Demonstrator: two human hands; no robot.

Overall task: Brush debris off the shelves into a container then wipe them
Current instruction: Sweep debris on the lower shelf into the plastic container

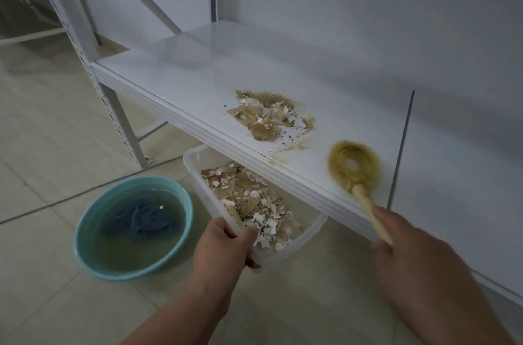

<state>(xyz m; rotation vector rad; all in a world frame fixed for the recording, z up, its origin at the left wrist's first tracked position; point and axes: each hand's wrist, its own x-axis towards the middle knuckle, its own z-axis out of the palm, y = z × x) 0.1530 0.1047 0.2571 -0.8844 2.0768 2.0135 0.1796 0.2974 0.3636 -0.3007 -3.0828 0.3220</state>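
debris [270,117] lies in a loose heap on the white shelf [175,73], a mix of tan flakes, pale shards and fine crumbs, a little back from the near edge, with a thin trail of specks running toward that edge. right of the heap, the round head of a brush [353,166] rests bristles-down on the shelf, its wooden handle slanting toward the near right. the right hand [416,257] grips the handle's end, fingers curled round it. below the shelf's near edge, a clear plastic container [198,172] is held partly under the lip; it already carries a bed of the same flakes and shards. the left hand [226,248] clamps its near rim, thumb over the top edge and inside, fingers wrapped underneath. left of the container, on the tiled floor [42,146], stands a teal basin [85,234] of cloudy water with a blue cloth [141,221] sunk in it. the basin and container sit just beside each other, not clearly touching. a perforated white upright [85,42] carries the shelf at its far left corner.
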